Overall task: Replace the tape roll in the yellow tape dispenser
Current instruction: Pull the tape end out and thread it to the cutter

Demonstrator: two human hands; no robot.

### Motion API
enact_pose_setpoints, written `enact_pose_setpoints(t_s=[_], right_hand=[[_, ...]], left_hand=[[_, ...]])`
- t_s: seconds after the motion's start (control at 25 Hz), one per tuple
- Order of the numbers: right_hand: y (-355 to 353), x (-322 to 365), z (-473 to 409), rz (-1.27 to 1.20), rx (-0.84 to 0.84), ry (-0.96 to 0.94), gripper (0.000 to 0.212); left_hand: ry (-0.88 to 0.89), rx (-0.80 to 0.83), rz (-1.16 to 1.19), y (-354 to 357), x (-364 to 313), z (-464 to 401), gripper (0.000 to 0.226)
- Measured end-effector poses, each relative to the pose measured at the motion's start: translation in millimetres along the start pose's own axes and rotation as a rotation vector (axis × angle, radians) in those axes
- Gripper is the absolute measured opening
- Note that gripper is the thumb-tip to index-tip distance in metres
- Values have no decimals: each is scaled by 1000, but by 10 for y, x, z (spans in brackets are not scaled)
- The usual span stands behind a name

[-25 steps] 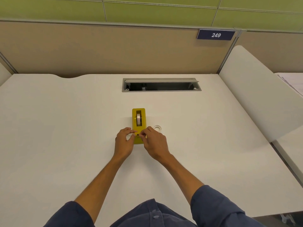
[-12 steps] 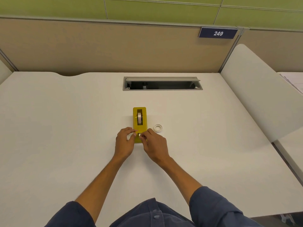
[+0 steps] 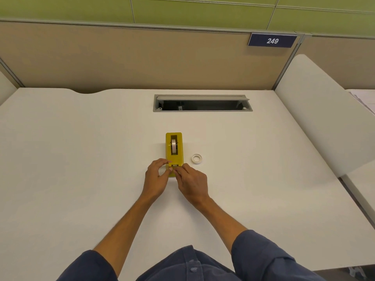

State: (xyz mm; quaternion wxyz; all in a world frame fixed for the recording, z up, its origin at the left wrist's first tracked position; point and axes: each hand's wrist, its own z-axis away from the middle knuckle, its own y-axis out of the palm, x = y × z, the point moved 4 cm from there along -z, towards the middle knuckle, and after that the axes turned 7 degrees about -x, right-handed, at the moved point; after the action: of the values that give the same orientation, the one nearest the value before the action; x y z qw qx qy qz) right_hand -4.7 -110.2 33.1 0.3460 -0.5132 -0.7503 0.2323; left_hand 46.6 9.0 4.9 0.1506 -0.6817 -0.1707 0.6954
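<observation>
yellow tape dispenser [image 3: 174, 148] upright, roll seated | both hands' fingers [image 3: 169, 161] narrow at cutter end, grip unclear | spare roll [image 3: 196, 159] beside

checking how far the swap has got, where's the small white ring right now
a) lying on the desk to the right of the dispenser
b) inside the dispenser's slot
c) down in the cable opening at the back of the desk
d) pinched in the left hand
a: the white ring lies flat on the desk, apart from the yellow tape dispenser on its right, while both hands work at the dispenser's near end.
</observation>
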Motion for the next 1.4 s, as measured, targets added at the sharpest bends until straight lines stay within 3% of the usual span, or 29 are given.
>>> enact_pose_setpoints(t_s=[0.4,0.8,1.24,1.4], right_hand=[[86,-63,36,-1,-62,-32,16],[124,-100,48,5,-43,-12,14],[56,-116,99,-55,-47,-4,12],[30,-234,72,-57,-19,133,25]], left_hand=[[85,-3,-27,-30,-19,-29,25],[365,-38,-315,-50,-66,11,28],[419,-62,-433,-37,-28,33,33],[397,-59,-426,-28,-24,43,36]])
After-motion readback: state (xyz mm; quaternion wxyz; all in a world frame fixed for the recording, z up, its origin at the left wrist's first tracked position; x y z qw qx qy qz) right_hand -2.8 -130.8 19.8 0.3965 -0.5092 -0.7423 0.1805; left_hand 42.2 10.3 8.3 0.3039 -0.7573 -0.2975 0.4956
